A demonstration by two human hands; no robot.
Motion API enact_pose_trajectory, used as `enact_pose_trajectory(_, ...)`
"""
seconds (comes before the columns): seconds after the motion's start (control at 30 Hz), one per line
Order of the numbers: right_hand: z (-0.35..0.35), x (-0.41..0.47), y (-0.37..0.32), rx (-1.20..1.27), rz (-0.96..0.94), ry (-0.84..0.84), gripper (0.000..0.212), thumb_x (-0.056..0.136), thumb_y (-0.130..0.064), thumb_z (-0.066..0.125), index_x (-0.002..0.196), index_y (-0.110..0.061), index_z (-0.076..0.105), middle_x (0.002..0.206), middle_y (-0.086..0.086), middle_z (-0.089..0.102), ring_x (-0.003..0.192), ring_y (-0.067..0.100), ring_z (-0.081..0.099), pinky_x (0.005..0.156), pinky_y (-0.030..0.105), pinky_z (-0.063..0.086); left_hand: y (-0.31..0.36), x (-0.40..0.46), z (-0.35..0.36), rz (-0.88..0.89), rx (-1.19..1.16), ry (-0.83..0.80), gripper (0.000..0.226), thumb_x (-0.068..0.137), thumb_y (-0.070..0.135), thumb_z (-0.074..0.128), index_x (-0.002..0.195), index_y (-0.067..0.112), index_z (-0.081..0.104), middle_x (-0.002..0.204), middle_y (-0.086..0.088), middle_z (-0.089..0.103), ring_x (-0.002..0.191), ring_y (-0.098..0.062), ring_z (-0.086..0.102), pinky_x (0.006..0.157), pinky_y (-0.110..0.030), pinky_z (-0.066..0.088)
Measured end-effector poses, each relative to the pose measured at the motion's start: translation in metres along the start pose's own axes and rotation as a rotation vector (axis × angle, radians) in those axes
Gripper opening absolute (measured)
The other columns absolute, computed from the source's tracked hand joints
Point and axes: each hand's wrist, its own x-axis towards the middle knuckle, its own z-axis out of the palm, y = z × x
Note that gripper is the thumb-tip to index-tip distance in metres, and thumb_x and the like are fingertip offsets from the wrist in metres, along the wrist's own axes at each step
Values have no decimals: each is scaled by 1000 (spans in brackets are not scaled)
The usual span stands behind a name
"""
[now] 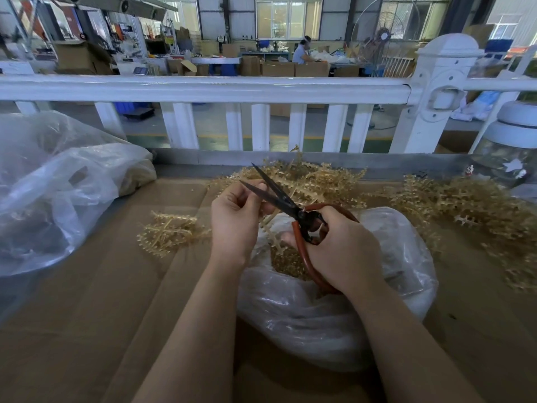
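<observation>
Our left hand (pixel 235 219) pinches a golden plastic sprig (pixel 268 220) between curled fingers and thumb, at the centre of the cardboard-covered table (pixel 122 301). Our right hand (pixel 340 248) grips the red-handled scissors (pixel 283 199); their blades stand slightly apart, pointing toward 11 o'clock, just beside the left fingertips. Below both sits a clear bag (pixel 334 315). Sprig piles (pixel 313 178) lie at 12, 3 and 9 o'clock.

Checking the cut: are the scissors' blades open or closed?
Open: the scissors blades spread apart at the tips, held in the right hand.
</observation>
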Motion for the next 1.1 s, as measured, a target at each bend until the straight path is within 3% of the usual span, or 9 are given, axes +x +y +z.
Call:
enact_pose_trajectory(0.13,0,2,5,3,64,-31,57,73,-84,51,88,-30,58,75,-19,58,69,5,51,54,20,36,-1,0,-2,46,49,-48,16,98,4,56,89,7,69,74,-5,67,67,-13,61,68,-23,54)
enact_pose_trajectory(0.33,1,1,5,-36,47,0,56,74,-82,52,87,-28,58,76,-17,60,71,5,54,56,23,44,2,-3,-1,101,75,-141,23,97,4,57,87,19,72,77,7,70,67,-5,60,66,-17,51)
enact_pose_trajectory(0.47,-1,2,3,-18,44,6,52,75,-81,56,77,-29,50,66,-19,51,63,5,51,50,18,35,2,-3,0,94,107,-155,17,97,3,57,89,8,71,76,0,66,68,-5,58,67,-19,50)
enact_pose_trajectory(0.6,0,1,4,-19,68,-6,58,71,-86,51,72,-27,51,60,-16,53,58,7,52,50,24,39,5,-5,1,83,90,-163,22,96,0,55,83,11,69,66,7,61,64,-3,56,64,-16,48)
enact_pose_trajectory(0.7,0,1,3,0,60,8,58,70,-86,50,67,-28,47,56,-16,51,55,6,49,48,24,38,7,-5,2,71,52,-164,20,96,-1,55,84,8,67,66,1,58,62,-4,55,64,-16,48)
enact_pose_trajectory(0.87,1,1,4,30,49,19,65,71,-87,49,74,-23,60,65,-13,62,63,9,58,60,31,54,8,-6,2,67,32,-156,16,96,-2,54,89,4,67,66,1,60,63,-6,56,66,-18,50)
enact_pose_trajectory(1.1,-1,1,2,89,76,-7,66,68,-88,49,74,-24,63,63,-13,62,61,6,59,58,28,53,5,-5,1,64,73,-125,13,96,1,56,92,4,68,62,9,62,61,-4,57,63,-18,50)
